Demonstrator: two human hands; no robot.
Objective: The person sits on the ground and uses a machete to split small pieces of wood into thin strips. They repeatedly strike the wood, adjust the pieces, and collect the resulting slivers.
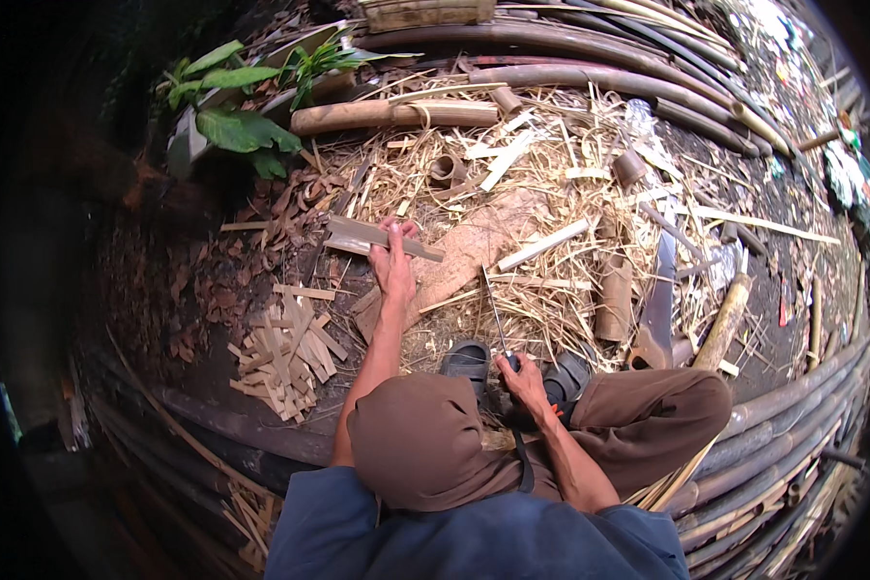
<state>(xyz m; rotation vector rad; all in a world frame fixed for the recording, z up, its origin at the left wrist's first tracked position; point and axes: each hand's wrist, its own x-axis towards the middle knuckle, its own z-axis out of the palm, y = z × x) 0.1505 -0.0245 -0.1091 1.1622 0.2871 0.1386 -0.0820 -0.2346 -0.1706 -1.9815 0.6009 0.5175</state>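
Observation:
My left hand (393,266) is closed around split bamboo pieces (358,233), held lengthwise from left to right above the left edge of a worn wooden board (474,253). Closed on a knife's dark handle, my right hand (525,382) is low in front of me, between my sandals. The knife's thin blade (495,307) points away from me, its tip near the board. Beyond that tip a pale bamboo strip (543,245) lies on the shavings. A pile of short bamboo slats (285,360) sits on the ground left of my left forearm.
Curly shavings (570,145) cover the ground ahead. A handsaw (661,290) and a bamboo tube (614,298) lie to the right. Long bamboo poles (590,75) are stacked at the back, and others (783,435) run along the near right. A leafy plant (237,126) stands far left.

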